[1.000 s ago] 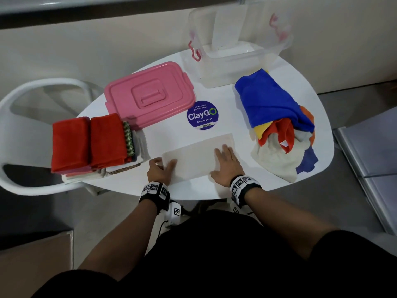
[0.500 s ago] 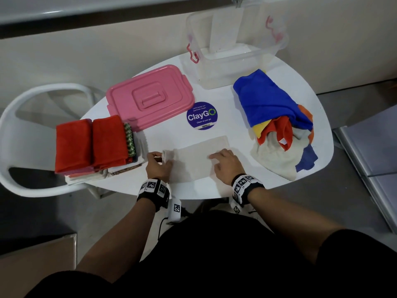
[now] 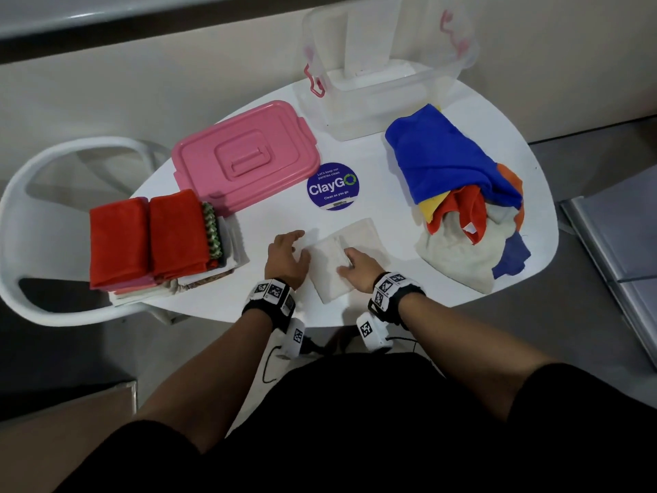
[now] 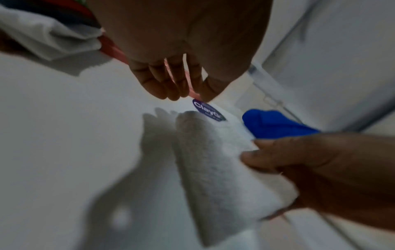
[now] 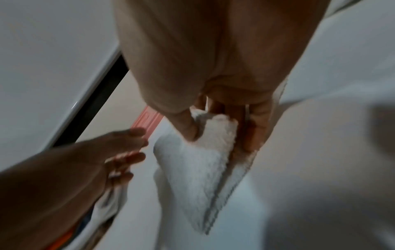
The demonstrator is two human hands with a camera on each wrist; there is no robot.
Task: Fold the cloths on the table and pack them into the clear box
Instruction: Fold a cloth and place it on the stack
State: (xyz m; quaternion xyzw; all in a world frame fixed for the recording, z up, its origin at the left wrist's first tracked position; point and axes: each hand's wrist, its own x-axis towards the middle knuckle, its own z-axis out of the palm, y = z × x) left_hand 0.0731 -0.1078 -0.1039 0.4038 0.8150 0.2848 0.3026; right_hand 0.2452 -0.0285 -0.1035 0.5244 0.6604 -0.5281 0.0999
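Right hand pinches folded white cloth, thumb on top, fingers under flap. Left hand loose and holding nothing, just beside cloth's left edge. Cloth on tabletop near edge; unfolded pile right; clear box at back.

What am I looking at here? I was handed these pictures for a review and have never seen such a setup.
No machine: a person wearing cameras. One picture comes from the head, looking down at a white table; two come from the wrists. The right hand pinches a white cloth it is folding; the left hand is open beside it, holding nothing. Also there: an unfolded pile, a folded stack, a pink lid, and the clear box for packing.
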